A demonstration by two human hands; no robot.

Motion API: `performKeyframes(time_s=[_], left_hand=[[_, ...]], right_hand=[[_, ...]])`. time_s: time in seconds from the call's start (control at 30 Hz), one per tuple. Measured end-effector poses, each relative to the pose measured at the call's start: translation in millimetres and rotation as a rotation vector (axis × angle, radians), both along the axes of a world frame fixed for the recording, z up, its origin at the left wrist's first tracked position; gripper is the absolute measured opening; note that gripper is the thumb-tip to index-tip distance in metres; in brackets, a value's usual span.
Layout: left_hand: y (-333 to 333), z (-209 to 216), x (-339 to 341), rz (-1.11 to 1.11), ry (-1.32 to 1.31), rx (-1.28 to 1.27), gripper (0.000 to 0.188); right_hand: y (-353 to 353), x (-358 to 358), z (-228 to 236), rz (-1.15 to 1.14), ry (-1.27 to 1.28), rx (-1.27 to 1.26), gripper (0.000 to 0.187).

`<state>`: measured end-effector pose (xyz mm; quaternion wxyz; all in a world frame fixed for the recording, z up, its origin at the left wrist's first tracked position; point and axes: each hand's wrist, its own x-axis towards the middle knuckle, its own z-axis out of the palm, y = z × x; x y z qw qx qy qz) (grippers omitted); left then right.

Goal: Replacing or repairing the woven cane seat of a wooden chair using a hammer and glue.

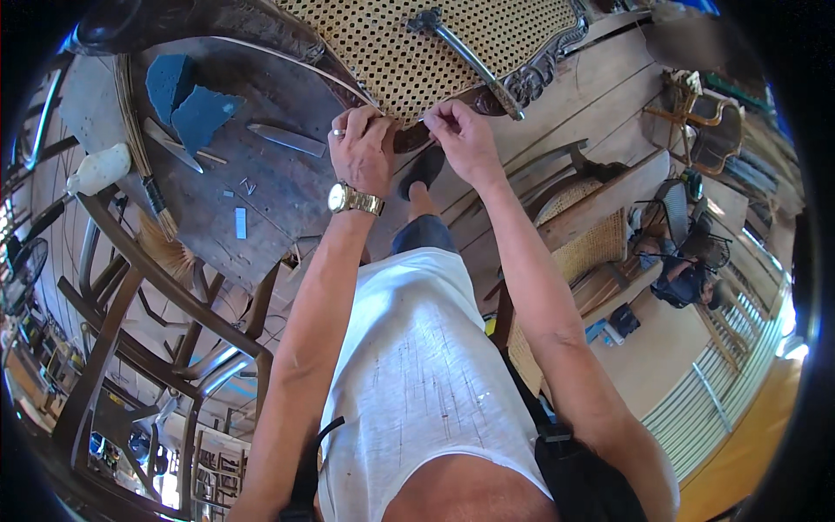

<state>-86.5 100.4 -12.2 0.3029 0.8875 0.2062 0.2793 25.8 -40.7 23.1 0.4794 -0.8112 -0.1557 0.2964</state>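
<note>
A woven cane panel [374, 43] set in a carved dark wood frame [291, 39] lies at the top of the view. My left hand [361, 150], wearing a gold watch and a ring, presses bent fingers at the frame's near corner. A thin pale strip [341, 80] runs along the frame edge toward those fingers. Just to the right, my right hand [467, 143] pinches at the same corner, thumb and forefinger together; what is between them is too small to make out. A metal hammer [470, 59] rests on the cane, its handle reaching over the right edge of the frame.
On the worktable [287, 187] at left lie blue sandpaper pieces [202, 115], a knife blade [285, 137], a brush [155, 196] and a white bottle [100, 170]. Wooden chair frames [165, 296] stand at lower left. Another person [683, 278] sits far right, beyond cane-panelled furniture [587, 228].
</note>
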Motion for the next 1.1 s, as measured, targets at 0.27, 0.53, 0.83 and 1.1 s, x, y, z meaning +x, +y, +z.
performKeyframes(time_s=[0.27, 0.53, 0.83, 1.1], left_hand=[[7, 0, -5, -0.028, 0.026, 0.014, 0.013], [8, 3, -7, -0.032, 0.085, 0.008, 0.012], [10, 1, -7, -0.048, 0.090, 0.004, 0.014], [10, -4, -7, -0.045, 0.034, -0.017, 0.013]], right_hand=[[4, 5, -3, 0.104, -0.310, 0.009, 0.013], [9, 11, -7, 0.261, -0.422, -0.006, 0.009], [10, 8, -9, 0.310, -0.476, -0.061, 0.010], [12, 11, -3, 0.285, -0.409, -0.078, 0.008]])
